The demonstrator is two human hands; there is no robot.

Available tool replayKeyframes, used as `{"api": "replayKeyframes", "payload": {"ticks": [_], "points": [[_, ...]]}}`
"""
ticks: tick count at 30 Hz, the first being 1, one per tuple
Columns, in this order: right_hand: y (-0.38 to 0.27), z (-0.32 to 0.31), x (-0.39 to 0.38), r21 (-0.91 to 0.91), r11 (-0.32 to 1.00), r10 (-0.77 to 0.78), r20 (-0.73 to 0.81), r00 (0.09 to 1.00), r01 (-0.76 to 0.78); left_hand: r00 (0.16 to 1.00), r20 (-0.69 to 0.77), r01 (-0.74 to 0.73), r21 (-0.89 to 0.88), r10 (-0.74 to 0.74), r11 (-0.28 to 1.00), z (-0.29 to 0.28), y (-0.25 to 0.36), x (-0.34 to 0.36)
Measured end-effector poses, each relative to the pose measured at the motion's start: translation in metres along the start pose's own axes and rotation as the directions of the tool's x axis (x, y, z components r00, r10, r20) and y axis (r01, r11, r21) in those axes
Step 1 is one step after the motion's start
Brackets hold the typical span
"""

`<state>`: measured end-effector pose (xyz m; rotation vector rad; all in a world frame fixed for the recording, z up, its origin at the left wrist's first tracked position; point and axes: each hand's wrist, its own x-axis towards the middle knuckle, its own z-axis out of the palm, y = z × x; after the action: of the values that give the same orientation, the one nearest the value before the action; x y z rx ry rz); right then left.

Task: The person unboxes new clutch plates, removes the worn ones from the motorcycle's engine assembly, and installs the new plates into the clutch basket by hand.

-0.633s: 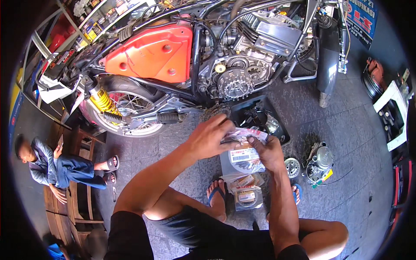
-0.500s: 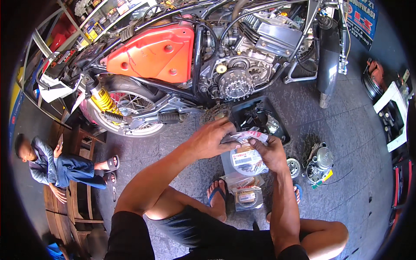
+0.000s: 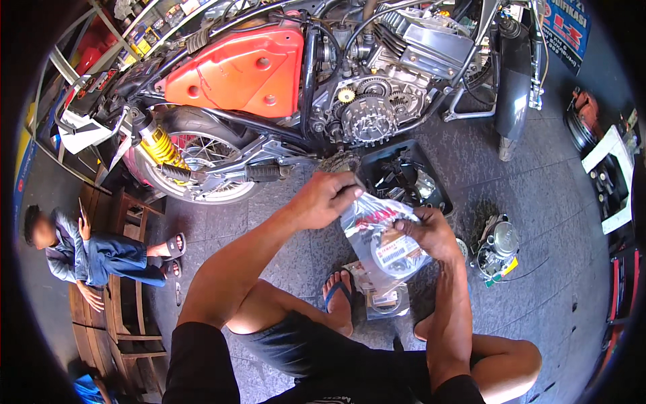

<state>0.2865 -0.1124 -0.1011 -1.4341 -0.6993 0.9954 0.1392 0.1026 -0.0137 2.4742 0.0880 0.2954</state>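
- Holding a clear plastic parts bag (image 3: 369, 232) in both hands, raised over the near side of the black parts tray (image 3: 436, 174), overlapping the near edge of the tray in this view.
- Pinching the top left corner of the bag between thumb and fingers of the left hand (image 3: 328, 200), near left of the tray.
- Gripping the upper right side of the bag with the right hand (image 3: 432, 234), thumb laid across the front, just on the near side of the tray.
- Noting a pale, round flat part and a white label (image 3: 401, 252) through the film; exact type of part not determinable.
- Recording loose metal parts inside the tray.
- Finding a second clear bag (image 3: 398, 309) with a ring-shaped part on the floor, farther toward the near side of the tray, partly hidden by the held bag.
- Recording a partly dismantled motorcycle on the far side of the tray, with toothed clutch basket (image 3: 369, 121) and small brass-coloured gear (image 3: 346, 95) exposed.
- Noting a yellow-sprung shock absorber (image 3: 163, 149) and spoked rear wheel (image 3: 202, 148) left of the tray.
- Finding a metal engine cover (image 3: 502, 240) on the floor, near right of the tray.
- Recording another person (image 3: 62, 252) seated on a wooden bench (image 3: 101, 347), well left of the tray.
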Motion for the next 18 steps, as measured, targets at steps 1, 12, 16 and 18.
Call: {"api": "replayKeyframes", "payload": {"ticks": [1, 12, 16, 18], "points": [[0.002, 0.001, 0.001, -0.002, 1.0, 0.01, 0.006, 1.0, -0.01, 0.999, 0.004, 0.033, 0.012, -0.033, 0.999, -0.003, -0.004, -0.001], [-0.012, 0.025, 0.002, -0.11, 0.986, -0.127, -0.032, 0.991, 0.123, 0.994, 0.097, -0.069, 0.167, 0.053, 0.984, 0.011, 0.013, -0.004], [-0.014, 0.023, 0.002, -0.25, 0.955, -0.186, -0.084, 0.979, 0.16, 0.996, 0.084, -0.063, 0.297, 0.04, 0.953, 0.018, 0.018, -0.001], [-0.01, 0.021, 0.004, -0.28, 0.946, -0.195, -0.093, 0.976, 0.163, 0.997, 0.046, -0.07, 0.337, 0.058, 0.939, 0.021, 0.022, 0.0]]}}
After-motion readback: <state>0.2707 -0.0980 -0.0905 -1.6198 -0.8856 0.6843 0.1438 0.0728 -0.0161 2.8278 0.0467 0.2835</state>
